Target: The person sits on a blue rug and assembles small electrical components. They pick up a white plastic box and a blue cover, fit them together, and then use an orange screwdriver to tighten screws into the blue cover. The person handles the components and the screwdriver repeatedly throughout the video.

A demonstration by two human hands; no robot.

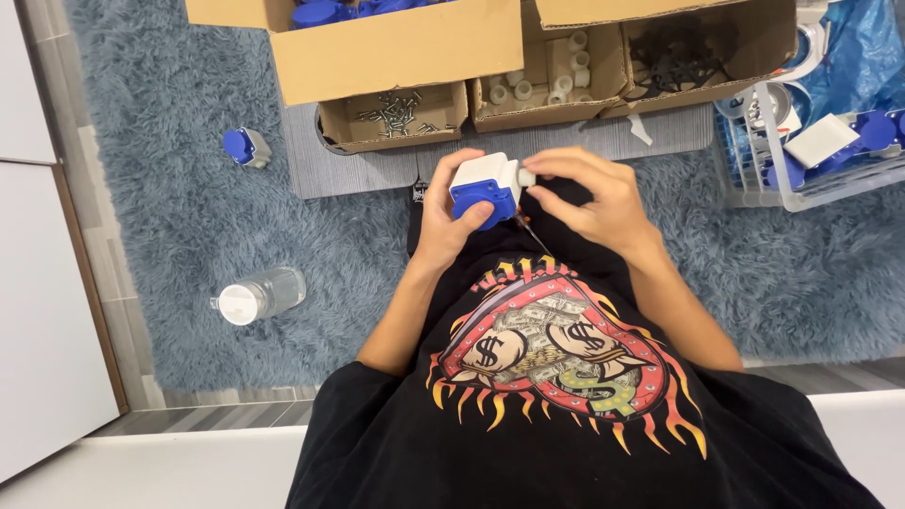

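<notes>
the person sat over the shaggy blue rug (170,123). the left hand (443,221) was clamped on a white and blue plastic unit (483,181) held above the lap, and the right hand (589,193) pinched a small white fitting (524,176) at its side. it looked only partly assembled: screws lay in one cardboard box (391,118), white parts in another (542,85).

black short-sleeve tee w/ red-orange flame & money-bag graphic, bare forearms.
</notes>
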